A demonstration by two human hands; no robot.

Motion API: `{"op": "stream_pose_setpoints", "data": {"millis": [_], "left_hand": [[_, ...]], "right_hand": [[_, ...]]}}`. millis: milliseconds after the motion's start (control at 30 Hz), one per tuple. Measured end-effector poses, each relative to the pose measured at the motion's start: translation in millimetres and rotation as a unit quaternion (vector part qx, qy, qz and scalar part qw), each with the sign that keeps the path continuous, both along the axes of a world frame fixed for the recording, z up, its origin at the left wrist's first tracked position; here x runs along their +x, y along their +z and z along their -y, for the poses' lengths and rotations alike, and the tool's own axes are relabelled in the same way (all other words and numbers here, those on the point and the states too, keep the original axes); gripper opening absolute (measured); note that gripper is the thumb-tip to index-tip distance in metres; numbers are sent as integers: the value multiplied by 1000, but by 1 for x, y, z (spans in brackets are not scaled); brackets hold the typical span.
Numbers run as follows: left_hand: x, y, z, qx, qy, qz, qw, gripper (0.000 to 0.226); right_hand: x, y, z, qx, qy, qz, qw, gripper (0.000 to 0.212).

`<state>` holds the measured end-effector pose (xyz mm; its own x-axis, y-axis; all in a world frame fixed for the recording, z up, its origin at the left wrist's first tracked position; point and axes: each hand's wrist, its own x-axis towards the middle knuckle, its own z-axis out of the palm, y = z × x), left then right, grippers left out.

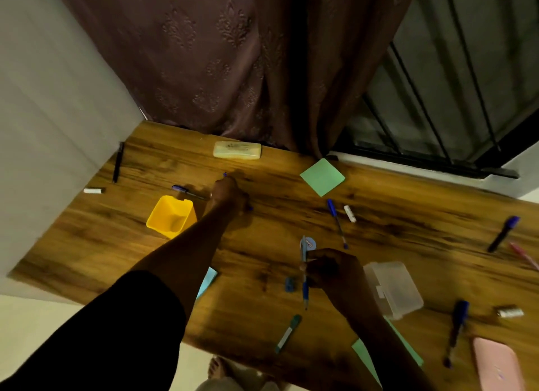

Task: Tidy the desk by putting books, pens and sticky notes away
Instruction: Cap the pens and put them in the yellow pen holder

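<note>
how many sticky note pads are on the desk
3. The far green pad lies by the curtain; the light blue pad is partly under the left forearm; the near green pad sits at the near edge, partly under the right forearm. The arms may hide more.

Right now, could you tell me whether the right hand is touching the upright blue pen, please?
Touching. The head view shows the right hand gripping the blue pen, fingers curled round its barrel near the middle.
</note>
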<state>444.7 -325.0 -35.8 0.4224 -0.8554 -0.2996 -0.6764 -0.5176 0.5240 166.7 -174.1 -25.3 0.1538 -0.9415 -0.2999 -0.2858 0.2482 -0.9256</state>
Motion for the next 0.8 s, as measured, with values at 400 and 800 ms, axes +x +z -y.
{"op": "stream_pose_setpoints", "data": {"millis": [400, 800], "left_hand": [[16, 24, -30, -141, -43, -47, 988, 17], [135, 80, -98, -263, -21, -197, 944, 9]], "right_hand": [[52, 23, 35, 24, -37, 42, 998, 25], [197, 60, 94, -119, -35, 54, 991, 27]]}}
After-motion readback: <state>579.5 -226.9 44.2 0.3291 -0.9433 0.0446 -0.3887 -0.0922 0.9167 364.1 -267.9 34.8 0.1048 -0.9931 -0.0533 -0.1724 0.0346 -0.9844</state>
